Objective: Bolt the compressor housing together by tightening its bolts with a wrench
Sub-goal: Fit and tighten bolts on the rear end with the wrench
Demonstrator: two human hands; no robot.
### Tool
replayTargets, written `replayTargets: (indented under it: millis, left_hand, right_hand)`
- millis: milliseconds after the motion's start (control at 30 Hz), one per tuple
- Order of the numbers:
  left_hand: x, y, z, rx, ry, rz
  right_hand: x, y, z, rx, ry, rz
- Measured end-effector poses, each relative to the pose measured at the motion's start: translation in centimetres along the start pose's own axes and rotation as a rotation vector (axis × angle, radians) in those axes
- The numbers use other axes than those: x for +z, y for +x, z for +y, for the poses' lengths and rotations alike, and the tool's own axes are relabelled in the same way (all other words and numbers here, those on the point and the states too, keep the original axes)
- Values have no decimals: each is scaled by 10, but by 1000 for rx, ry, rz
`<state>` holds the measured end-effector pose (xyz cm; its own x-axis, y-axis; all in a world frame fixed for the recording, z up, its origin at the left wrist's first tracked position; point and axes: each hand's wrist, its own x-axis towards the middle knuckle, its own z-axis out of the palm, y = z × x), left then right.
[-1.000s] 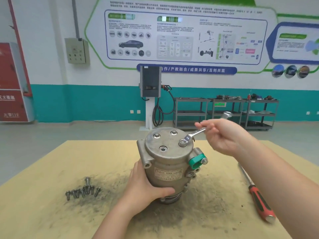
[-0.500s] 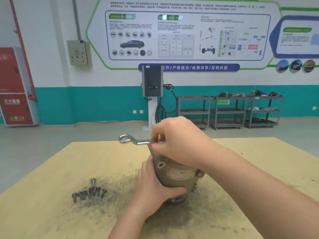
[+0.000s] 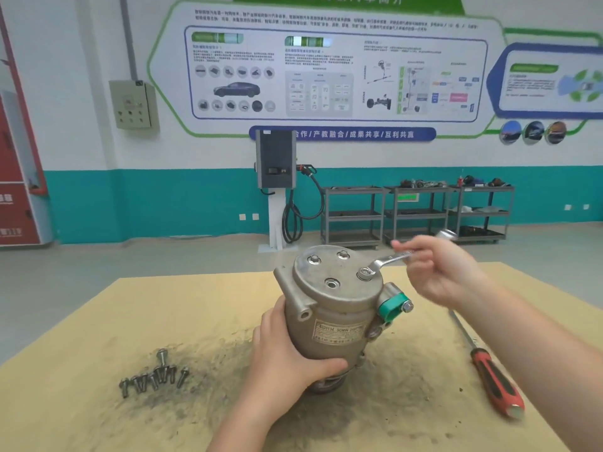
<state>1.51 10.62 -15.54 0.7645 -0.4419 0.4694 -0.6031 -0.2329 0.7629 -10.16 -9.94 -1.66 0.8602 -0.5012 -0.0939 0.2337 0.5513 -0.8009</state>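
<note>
Head view: compressor housing [image 3: 329,324] label reads "320134 SGMW", left hand [image 3: 287,357] holding.

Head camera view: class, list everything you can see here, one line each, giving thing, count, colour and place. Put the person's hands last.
Compressor: one, grey metal, upright at table centre.
Wrench: one, silver, ring end on a top bolt at the right.
Loose bolts: a small cluster, count unclear, grey, table left.
Screwdriver: one, red and black handle, table right.
Table: one, tan, dark smudges around the compressor.
Charging station: one, dark grey, by the far wall.
Shelf carts: three, grey, along the wall.
Left hand: grips the compressor body.
Right hand: holds the wrench handle.
</note>
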Motion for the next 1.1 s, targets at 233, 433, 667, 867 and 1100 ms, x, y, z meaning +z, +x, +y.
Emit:
replayTargets:
  millis: [233,433,667,867,1100]
  left_hand:
    - [3,2,-3,13,21,25]
    - [1,-1,-8,13,-55,-96]
    - [-3,-2,-6,26,-92,16]
    - [-5,-2,-6,54,-100,6]
    - [-5,4,-4,31,-103,-28]
  right_hand:
    - [-30,-86,66,-921,-652,-158]
    - [41,-85,69,-1164,-1487,-466]
    - [143,-19,39,-511,-1670,-449]
    - [133,38,10,-169,-1130,-175]
    - [66,29,-5,168,-306,-21]
